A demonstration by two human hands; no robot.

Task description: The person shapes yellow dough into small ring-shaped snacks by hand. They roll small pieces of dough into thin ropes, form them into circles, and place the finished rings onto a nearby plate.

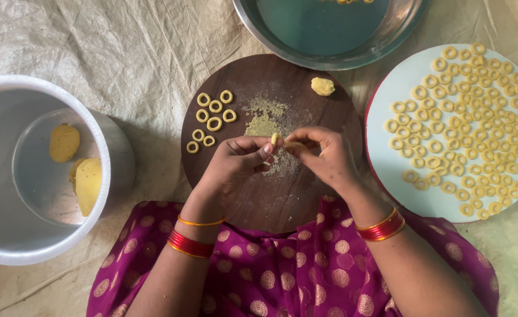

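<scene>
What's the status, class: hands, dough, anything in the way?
Both hands pinch one dough strip: left hand, right hand. Over round wooden board. Eight finished rings clear. Nothing blocking.

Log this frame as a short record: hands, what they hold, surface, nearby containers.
left hand: pinches one end of the dough strip
right hand: pinches the other end
board: round, dark wood, under the hands; crumbs in the middle
rings on board: small group at its upper left
dough lump: on the board's top right
plate: pale, red-rimmed, right of the board, covered with many rings
pot: metal, left, holds dough pieces
bowl: steel, at top, mostly bare
floor cover: crinkled beige sheet
</scene>
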